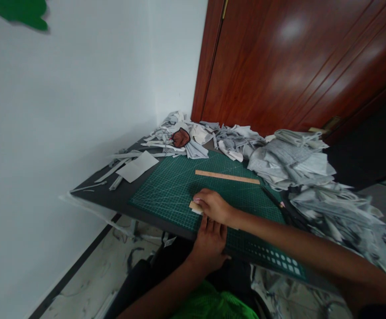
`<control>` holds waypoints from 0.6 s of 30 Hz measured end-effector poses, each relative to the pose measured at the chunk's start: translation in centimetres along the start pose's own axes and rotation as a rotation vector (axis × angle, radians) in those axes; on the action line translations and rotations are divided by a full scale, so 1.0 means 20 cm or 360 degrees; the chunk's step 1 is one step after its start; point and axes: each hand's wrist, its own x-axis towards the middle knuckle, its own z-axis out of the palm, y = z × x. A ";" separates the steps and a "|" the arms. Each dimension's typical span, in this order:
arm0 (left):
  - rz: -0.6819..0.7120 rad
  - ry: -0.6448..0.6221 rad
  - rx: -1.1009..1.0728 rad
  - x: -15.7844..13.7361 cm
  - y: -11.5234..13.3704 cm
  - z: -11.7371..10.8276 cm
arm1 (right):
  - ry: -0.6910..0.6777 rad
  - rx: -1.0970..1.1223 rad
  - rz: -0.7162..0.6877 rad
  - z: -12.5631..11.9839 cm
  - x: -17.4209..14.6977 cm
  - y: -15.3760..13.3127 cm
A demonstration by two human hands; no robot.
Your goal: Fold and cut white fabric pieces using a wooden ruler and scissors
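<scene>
My right hand [212, 206] is closed over the left end of a light wooden strip [193, 205], which looks like a ruler. Whatever its fingers grip is hidden. Just below it, nearer to my body, my left hand [211, 243] lies with its fingers stretched forward, pressing down near the mat's front edge. A small white piece of fabric or paper [197, 212] peeks out under the strip. Both hands rest over a green cutting mat [166, 190] with a printed grid. Farther back on the mat lies a wooden ruler [228, 177].
Scissors with dark handles [290, 217] lie right of the mat. Piles of grey fabric [289, 161] line the right and back. A white sheet [138, 166] and fabric strips lie left, near a brown mesh piece [181, 138]. A wall and a wooden door [279, 66] stand behind.
</scene>
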 end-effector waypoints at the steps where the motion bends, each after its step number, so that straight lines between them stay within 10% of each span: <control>1: -0.0004 0.0009 0.0005 0.00 0.00 0.00 | -0.0022 -0.0013 -0.0010 -0.01 0.00 0.00; 18: 0.0013 0.0039 -0.0029 0.01 -0.01 0.00 | -0.0267 -0.0205 0.0104 -0.22 -0.23 0.11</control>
